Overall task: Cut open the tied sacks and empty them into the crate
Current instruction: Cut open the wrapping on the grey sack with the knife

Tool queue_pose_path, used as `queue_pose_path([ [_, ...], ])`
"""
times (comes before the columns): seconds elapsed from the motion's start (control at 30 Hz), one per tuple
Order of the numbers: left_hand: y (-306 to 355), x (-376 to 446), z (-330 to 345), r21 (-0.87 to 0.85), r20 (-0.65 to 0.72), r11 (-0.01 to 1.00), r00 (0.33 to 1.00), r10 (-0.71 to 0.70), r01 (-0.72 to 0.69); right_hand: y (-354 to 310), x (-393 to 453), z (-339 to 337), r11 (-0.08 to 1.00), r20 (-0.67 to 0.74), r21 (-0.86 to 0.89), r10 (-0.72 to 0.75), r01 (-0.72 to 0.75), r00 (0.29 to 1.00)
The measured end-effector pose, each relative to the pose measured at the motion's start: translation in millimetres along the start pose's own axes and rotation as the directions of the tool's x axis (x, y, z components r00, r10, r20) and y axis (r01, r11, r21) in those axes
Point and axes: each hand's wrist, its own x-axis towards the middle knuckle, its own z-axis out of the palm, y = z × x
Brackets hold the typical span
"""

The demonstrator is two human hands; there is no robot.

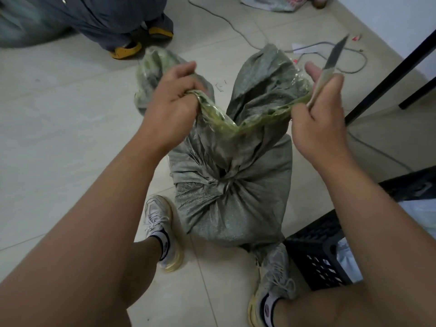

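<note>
The left hand (173, 103) grips the green sack's (232, 192) mouth rim, and the right hand (317, 119) pinches the opposite rim while holding a knife (333, 57) pointing away, probably to spread the opening. The black crate (316, 251) waits near right.

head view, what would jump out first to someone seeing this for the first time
Centre frame, a grey-green woven sack stands on the tiled floor between the person's shoes, still cinched at the neck, while both hands stretch its top edge apart. The right hand also holds a knife whose blade points up and away, and the left hand bunches the opposite edge. A black slotted crate waits at lower right.
</note>
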Motion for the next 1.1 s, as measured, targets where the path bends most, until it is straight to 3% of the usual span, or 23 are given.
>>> queue_pose_path([
  [0.1,6.5,-4.6,9.3,-0.072,0.135,0.997,0.99,0.026,-0.016,-1.7,1.8,-0.9,0.995,0.24,-0.064,-0.054,0.071,0.969],
  [0.2,7.1,-8.3,9.4,-0.23,0.242,0.969,0.97,-0.035,0.092,-3.4,-4.7,1.3,0.959,0.413,-0.254,-0.007,0.123,0.911],
  [0.3,12.2,-3.8,12.2,-0.323,0.168,0.936,0.982,-0.087,0.138,-3.4,-12.4,9.8,0.913,0.48,-0.401,0.141,0.074,0.866],
  [0.33,12.4,-4.3,12.1,-0.31,0.109,0.942,0.989,-0.096,0.125,-2.4,-14.5,12.6,0.912,0.52,-0.41,0.227,0.008,0.823],
  [0.4,11.4,-3.8,12.8,-0.249,0.005,0.964,0.995,-0.097,0.095,-2.7,-20.7,15.4,0.903,0.639,-0.387,0.408,-0.185,0.652],
  [0.47,11.2,-5.3,14.5,-0.231,-0.06,0.971,0.995,-0.075,0.059,-3.2,-26.2,16.3,0.885,0.728,-0.298,0.453,-0.357,0.515],
  [0.5,12.7,-5.9,15.4,-0.235,-0.089,0.971,0.994,-0.068,0.045,-5.3,-26.9,14.3,0.874,0.731,-0.233,0.447,-0.427,0.515],
  [0.57,16.8,-6.9,17.3,-0.286,-0.116,0.957,0.989,-0.091,0.055,-7.1,-21.8,12.1,0.875,0.641,-0.112,0.425,-0.47,0.639],
  [0.67,21.7,-5.4,19.1,-0.497,-0.072,0.843,0.959,-0.275,0.205,-5.4,-12.6,10.5,0.945,0.355,-0.028,0.313,-0.325,0.881],
  [0.73,20.6,-5.1,20.5,-0.522,0.014,0.78,0.918,-0.397,0.346,-0.6,-10.3,11.0,0.975,0.257,-0.131,0.209,-0.18,0.944],
  [0.8,20.4,-7.3,22.6,-0.517,0.078,0.746,0.891,-0.447,0.42,5.3,-10.6,11.7,0.965,0.322,-0.251,0.153,-0.072,0.934],
  [0.87,22.9,-8.5,23.8,-0.558,0.148,0.696,0.879,-0.453,0.452,10.6,-11.7,11.2,0.928,0.433,-0.371,0.21,-0.039,0.877],
  [0.93,24.8,-9.2,23.7,-0.524,0.192,0.72,0.887,-0.42,0.454,16.7,-13.6,9.7,0.839,0.544,-0.543,0.389,-0.042,0.744],
  [1.0,21.3,-7.3,20.8,-0.351,0.191,0.847,0.916,-0.354,0.4,21.1,-16.8,8.6,0.728,0.595,-0.683,0.604,-0.063,0.53],
  [1.03,18.6,-6.4,18.8,-0.218,0.182,0.908,0.929,-0.322,0.357,25.0,-16.9,8.3,0.695,0.577,-0.714,0.653,-0.087,0.49],
  [1.07,16.8,-6.5,16.9,-0.091,0.187,0.944,0.937,-0.296,0.316,30.6,-15.2,7.8,0.692,0.551,-0.711,0.66,-0.127,0.511],
  [1.1,16.1,-7.0,16.1,0.002,0.204,0.958,0.937,-0.282,0.288,34.8,-11.3,7.5,0.709,0.511,-0.681,0.638,-0.182,0.576],
])
